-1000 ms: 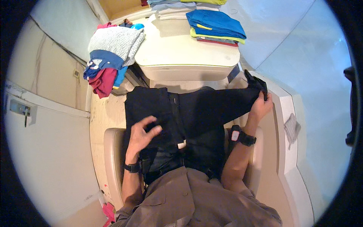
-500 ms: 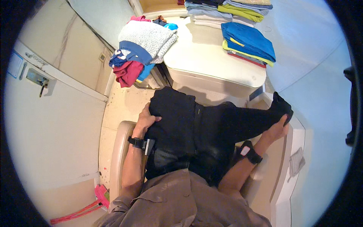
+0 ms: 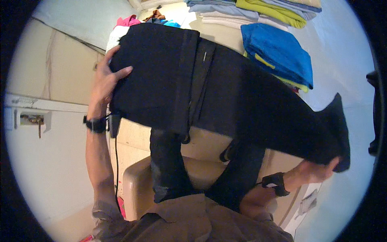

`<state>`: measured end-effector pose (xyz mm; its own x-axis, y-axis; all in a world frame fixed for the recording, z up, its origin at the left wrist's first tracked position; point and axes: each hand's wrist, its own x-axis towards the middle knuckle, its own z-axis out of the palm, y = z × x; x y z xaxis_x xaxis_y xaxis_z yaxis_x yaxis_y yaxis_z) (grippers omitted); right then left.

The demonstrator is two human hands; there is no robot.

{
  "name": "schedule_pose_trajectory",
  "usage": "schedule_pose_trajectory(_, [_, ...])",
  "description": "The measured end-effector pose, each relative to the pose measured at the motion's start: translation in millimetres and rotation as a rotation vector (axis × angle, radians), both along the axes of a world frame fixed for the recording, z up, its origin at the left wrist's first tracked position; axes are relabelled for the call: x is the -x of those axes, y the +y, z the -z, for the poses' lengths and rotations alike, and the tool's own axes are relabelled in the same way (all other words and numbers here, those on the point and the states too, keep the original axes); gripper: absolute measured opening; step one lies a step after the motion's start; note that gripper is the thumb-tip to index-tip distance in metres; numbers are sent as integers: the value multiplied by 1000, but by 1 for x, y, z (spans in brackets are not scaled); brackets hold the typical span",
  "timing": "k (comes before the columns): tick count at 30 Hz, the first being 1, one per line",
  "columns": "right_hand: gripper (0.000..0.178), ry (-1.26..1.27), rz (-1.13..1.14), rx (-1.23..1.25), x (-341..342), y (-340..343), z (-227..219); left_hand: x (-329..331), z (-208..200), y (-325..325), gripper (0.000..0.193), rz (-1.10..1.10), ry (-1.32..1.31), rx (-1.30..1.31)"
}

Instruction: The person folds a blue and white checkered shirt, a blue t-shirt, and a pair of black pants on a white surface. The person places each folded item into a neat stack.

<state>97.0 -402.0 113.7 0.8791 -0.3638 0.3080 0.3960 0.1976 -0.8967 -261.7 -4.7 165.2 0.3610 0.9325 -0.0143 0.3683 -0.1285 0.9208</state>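
Observation:
A large black garment (image 3: 250,92) is held up and stretched between both hands, above my lap. Its left part lies folded over in a broad panel, with an edge and a small light mark near the middle; its right part narrows toward one end. My left hand (image 3: 108,78) grips the folded left side, thumb on the front and fingers behind. At the narrow lower right end, my right hand (image 3: 316,171) pinches the cloth. Some of the fingers of each hand are hidden by the fabric. A dark strap circles each wrist.
Folded blue clothing (image 3: 278,52) tops a small stack on the white table, with another folded pile (image 3: 250,12) beyond. A loose heap with a pink cloth (image 3: 127,21) is partly hidden behind the garment. A beige chair (image 3: 139,181) is under me; a white door (image 3: 48,173) stands left.
Both hands have lifted the black garment from my lap and spread it wider. My left hand has moved up and left, my right hand right and lower. The loose heap is now mostly covered.

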Motion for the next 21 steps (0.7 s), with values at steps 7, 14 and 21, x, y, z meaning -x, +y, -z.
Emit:
schedule_pose_trajectory(7, [39,530,-176,215,3,52,77,9,185,133,81,129,512,-280])
schedule_pose_trajectory(14, [37,699,-509,-398,-2,40,150,-100,109,7,58,137,476,-947])
schedule_pose_trajectory(21, [32,760,-357,2,-25,19,155,-154,168,-128,62,716,425,-736])
